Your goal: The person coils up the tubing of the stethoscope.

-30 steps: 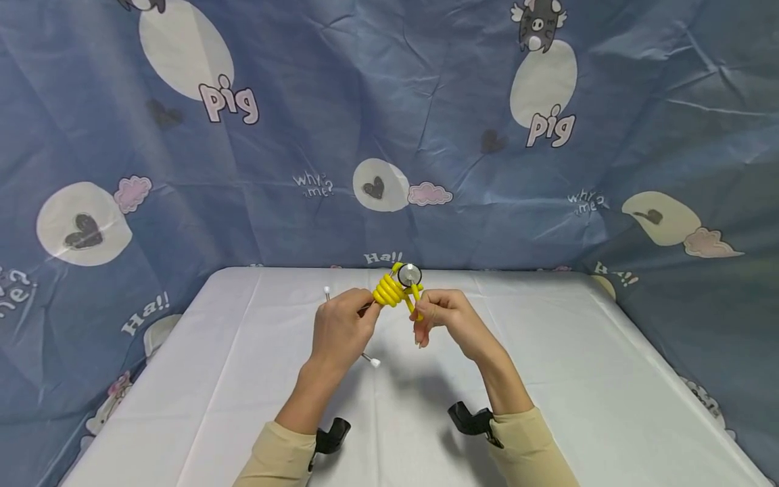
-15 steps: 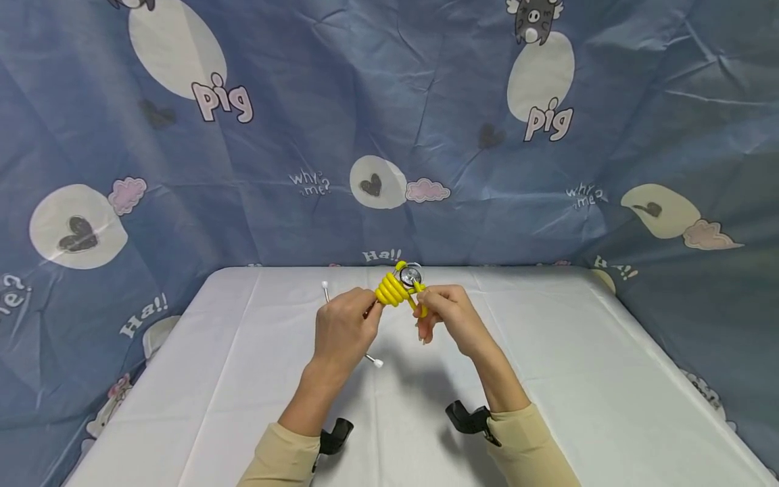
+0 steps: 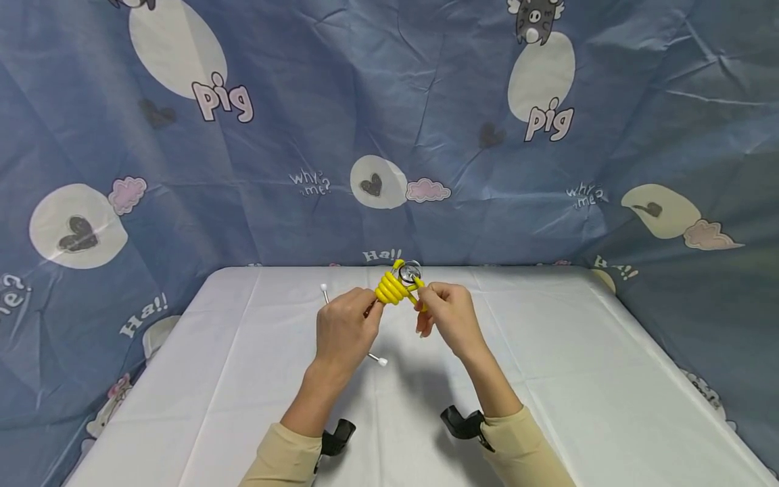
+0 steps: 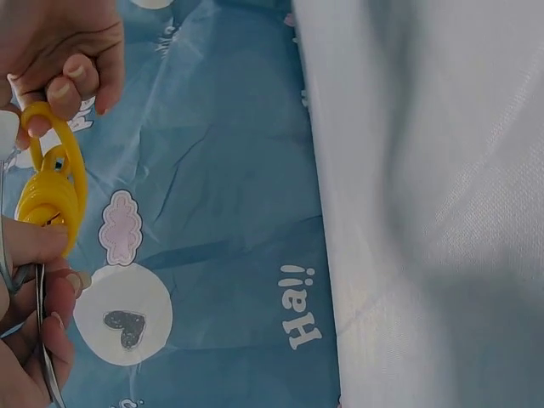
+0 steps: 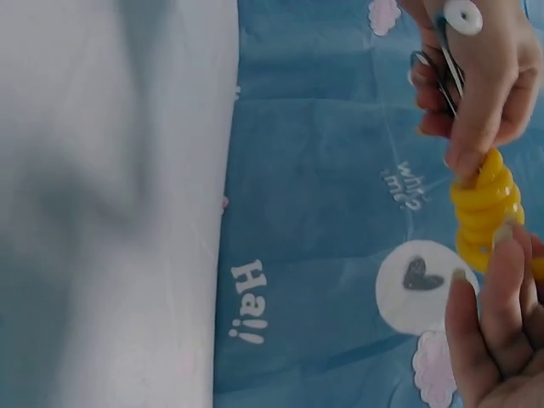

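A stethoscope is held above the white table, its yellow tubing (image 3: pixel 391 289) wound in a tight coil. My left hand (image 3: pixel 347 328) grips it at the metal ear tubes, just below the coil. White ear tips (image 3: pixel 382 362) stick out on either side of that hand. Beyond the coil sits the round metal chest piece (image 3: pixel 410 272). My right hand (image 3: pixel 453 314) pinches a loop of the tubing beside the chest piece. In the left wrist view the loop (image 4: pixel 76 174) runs along the coil, with right fingers hooked at its top. The right wrist view shows right fingertips (image 5: pixel 503 246) against the coil.
A white cloth covers the table (image 3: pixel 578 379) under both hands. Behind it hangs a blue printed curtain (image 3: pixel 274 135), which also runs down both sides. Each wrist carries a black camera mount (image 3: pixel 464 423).
The right hand shifts slightly up and keeps pinching the tubing loop. The chest piece turns and tilts a little. The left hand stays nearly still with its grip.
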`<state>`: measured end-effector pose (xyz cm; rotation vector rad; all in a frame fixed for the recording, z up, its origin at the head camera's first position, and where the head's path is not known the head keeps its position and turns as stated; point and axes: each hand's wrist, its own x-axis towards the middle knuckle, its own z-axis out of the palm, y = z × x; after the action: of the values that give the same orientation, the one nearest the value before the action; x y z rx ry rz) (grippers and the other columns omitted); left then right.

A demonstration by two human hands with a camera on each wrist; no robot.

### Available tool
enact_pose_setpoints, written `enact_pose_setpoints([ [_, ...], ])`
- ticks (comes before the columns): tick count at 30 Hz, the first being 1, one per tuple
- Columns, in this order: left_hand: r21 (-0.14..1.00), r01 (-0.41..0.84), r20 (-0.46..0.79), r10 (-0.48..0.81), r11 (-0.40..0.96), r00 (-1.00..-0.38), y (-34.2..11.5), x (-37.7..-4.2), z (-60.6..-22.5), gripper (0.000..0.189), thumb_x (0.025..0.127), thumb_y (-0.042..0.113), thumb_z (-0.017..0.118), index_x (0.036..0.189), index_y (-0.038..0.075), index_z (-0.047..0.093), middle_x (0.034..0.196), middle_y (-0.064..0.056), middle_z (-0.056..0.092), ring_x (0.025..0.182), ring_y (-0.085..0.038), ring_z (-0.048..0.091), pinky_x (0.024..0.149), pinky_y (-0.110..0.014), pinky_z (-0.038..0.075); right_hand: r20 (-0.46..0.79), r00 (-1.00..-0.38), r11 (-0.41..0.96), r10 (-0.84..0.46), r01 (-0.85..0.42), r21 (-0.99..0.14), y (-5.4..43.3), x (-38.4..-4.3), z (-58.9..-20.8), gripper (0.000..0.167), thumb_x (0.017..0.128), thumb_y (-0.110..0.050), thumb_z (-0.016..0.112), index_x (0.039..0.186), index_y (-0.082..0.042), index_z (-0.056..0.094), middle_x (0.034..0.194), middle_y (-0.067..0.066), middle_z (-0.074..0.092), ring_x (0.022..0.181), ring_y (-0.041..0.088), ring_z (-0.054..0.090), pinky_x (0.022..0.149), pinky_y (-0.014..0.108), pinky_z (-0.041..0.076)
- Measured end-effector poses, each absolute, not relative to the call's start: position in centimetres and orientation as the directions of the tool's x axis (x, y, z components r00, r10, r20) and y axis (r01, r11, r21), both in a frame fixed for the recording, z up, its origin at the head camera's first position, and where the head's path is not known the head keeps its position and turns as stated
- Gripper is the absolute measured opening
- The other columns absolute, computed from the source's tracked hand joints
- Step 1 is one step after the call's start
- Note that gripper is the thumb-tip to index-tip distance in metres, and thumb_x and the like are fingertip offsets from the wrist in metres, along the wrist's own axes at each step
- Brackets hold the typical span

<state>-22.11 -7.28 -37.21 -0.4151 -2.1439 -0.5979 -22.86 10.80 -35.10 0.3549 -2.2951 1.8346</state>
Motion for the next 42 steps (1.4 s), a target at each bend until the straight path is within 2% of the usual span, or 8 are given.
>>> enact_pose_setpoints([
  [8, 0.305, 0.469, 0.797, 0.047, 0.829, -0.602, -7.2, -22.1, -37.2, 0.020, 0.085, 0.011, 0.073, 0.068, 0.016, 0.065, 0.065, 0.005, 0.065, 0.049, -0.006, 0.044, 0.046, -0.023, 0.035, 0.407, -0.913, 0.306, -0.013, -0.391, -0.868, 9.8, -22.4, -35.5, 0.032, 0.094, -0.017, 0.058, 0.063, -0.008, 0.061, 0.050, 0.010, 0.059, 0.040, 0.026, 0.058, 0.039, 0.035, 0.045],
  [13, 0.302, 0.467, 0.798, 0.048, 0.831, -0.601, -7.0, -22.0, -37.2, 0.023, 0.084, 0.010, 0.073, 0.065, 0.015, 0.062, 0.063, 0.005, 0.063, 0.049, -0.007, 0.042, 0.046, -0.024, 0.034, 0.483, -0.875, 0.406, 0.042, -0.427, -0.808, 9.2, -22.4, -36.0, 0.034, 0.091, -0.015, 0.056, 0.057, -0.012, 0.059, 0.045, 0.002, 0.057, 0.037, 0.017, 0.056, 0.037, 0.032, 0.043],
  [17, 0.286, 0.479, 0.808, 0.059, 0.830, -0.586, -6.7, -22.0, -37.4, 0.025, 0.083, 0.009, 0.072, 0.063, 0.016, 0.059, 0.061, 0.006, 0.061, 0.048, -0.007, 0.041, 0.045, -0.024, 0.034, 0.514, -0.852, 0.489, 0.104, -0.406, -0.772, 8.9, -22.4, -36.4, 0.035, 0.087, -0.014, 0.055, 0.052, -0.015, 0.056, 0.041, -0.003, 0.053, 0.034, 0.011, 0.053, 0.036, 0.032, 0.041],
  [22, 0.301, 0.481, 0.805, 0.051, 0.823, -0.591, -6.4, -22.0, -37.5, 0.023, 0.083, 0.009, 0.072, 0.064, 0.016, 0.060, 0.060, 0.006, 0.059, 0.049, -0.007, 0.042, 0.045, -0.025, 0.033, 0.498, -0.852, 0.419, 0.164, -0.397, -0.817, 8.4, -22.4, -36.7, 0.034, 0.089, -0.014, 0.055, 0.056, -0.013, 0.061, 0.040, 0.000, 0.053, 0.033, 0.013, 0.052, 0.035, 0.031, 0.044],
  [29, 0.315, 0.471, 0.806, 0.030, 0.824, -0.591, -6.2, -21.9, -37.4, 0.021, 0.082, 0.008, 0.073, 0.066, 0.016, 0.062, 0.061, 0.006, 0.059, 0.049, -0.007, 0.042, 0.046, -0.025, 0.034, 0.638, -0.739, 0.470, 0.215, -0.494, -0.731, 7.8, -22.4, -37.1, 0.038, 0.091, -0.010, 0.057, 0.053, -0.014, 0.058, 0.041, -0.003, 0.055, 0.034, 0.002, 0.051, 0.031, 0.023, 0.034],
  [31, 0.311, 0.471, 0.808, 0.031, 0.825, -0.588, -6.1, -21.8, -37.4, 0.021, 0.082, 0.009, 0.073, 0.066, 0.016, 0.062, 0.060, 0.006, 0.059, 0.048, -0.007, 0.043, 0.046, -0.025, 0.034, 0.655, -0.726, 0.491, 0.210, -0.501, -0.713, 7.8, -22.5, -37.1, 0.037, 0.091, -0.010, 0.058, 0.054, -0.013, 0.058, 0.041, -0.004, 0.055, 0.034, 0.000, 0.050, 0.031, 0.022, 0.033],
  [36, 0.305, 0.477, 0.804, 0.045, 0.825, -0.592, -6.1, -21.7, -37.5, 0.019, 0.082, 0.009, 0.074, 0.067, 0.015, 0.065, 0.060, 0.006, 0.060, 0.049, -0.007, 0.045, 0.046, -0.025, 0.036, 0.622, -0.760, 0.517, 0.188, -0.463, -0.720, 8.0, -22.5, -37.0, 0.036, 0.093, -0.015, 0.059, 0.057, -0.014, 0.061, 0.042, -0.004, 0.056, 0.034, 0.001, 0.050, 0.034, 0.022, 0.037],
  [42, 0.308, 0.468, 0.800, 0.040, 0.828, -0.598, -6.5, -22.0, -37.5, 0.015, 0.080, 0.007, 0.075, 0.070, 0.013, 0.067, 0.063, 0.004, 0.063, 0.051, -0.009, 0.051, 0.049, -0.028, 0.042, 0.538, -0.831, 0.450, 0.138, -0.431, -0.782, 8.4, -22.4, -36.8, 0.030, 0.096, -0.020, 0.060, 0.069, -0.012, 0.071, 0.047, 0.000, 0.059, 0.033, 0.009, 0.052, 0.036, 0.027, 0.045],
])
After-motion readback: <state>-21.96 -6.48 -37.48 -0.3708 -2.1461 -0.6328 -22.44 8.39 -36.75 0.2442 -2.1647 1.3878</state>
